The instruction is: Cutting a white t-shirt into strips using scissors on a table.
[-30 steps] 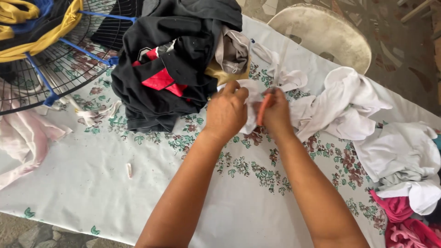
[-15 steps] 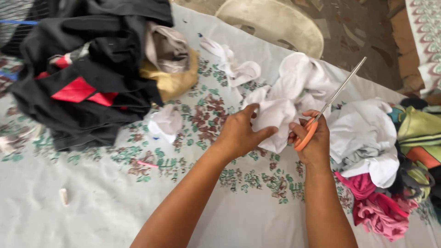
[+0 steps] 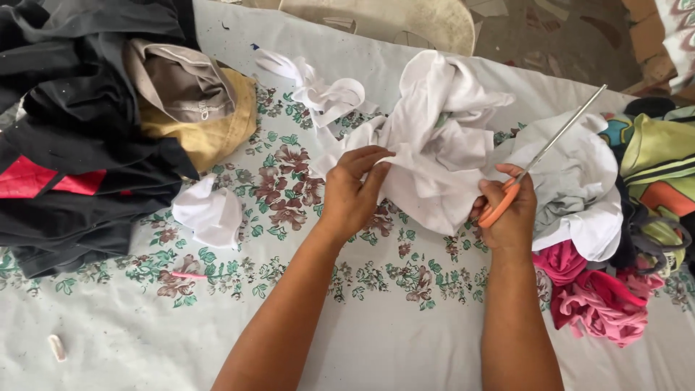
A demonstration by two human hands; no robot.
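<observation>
Head view: a crumpled white cloth [image 3: 434, 156], soft and deeply creased, lies bunched on a table [image 3: 145, 326] covered in pale sheeting printed with bands of maroon flowers and green leaves. The left hand [image 3: 352, 194] pinches the cloth's near edge between thumb and fingertips, the fabric rising just beyond the knuckles. The right hand [image 3: 510, 210] is clenched around the orange handle of a pair of scissors [image 3: 539, 156], whose slim steel blades lie closed, pointing up and away over a second white garment [image 3: 579, 188]. Cloth and scissors sit just beside each other. Dark clothing [image 3: 79, 145] is heaped at left; pink fabric [image 3: 594, 300] at right.
</observation>
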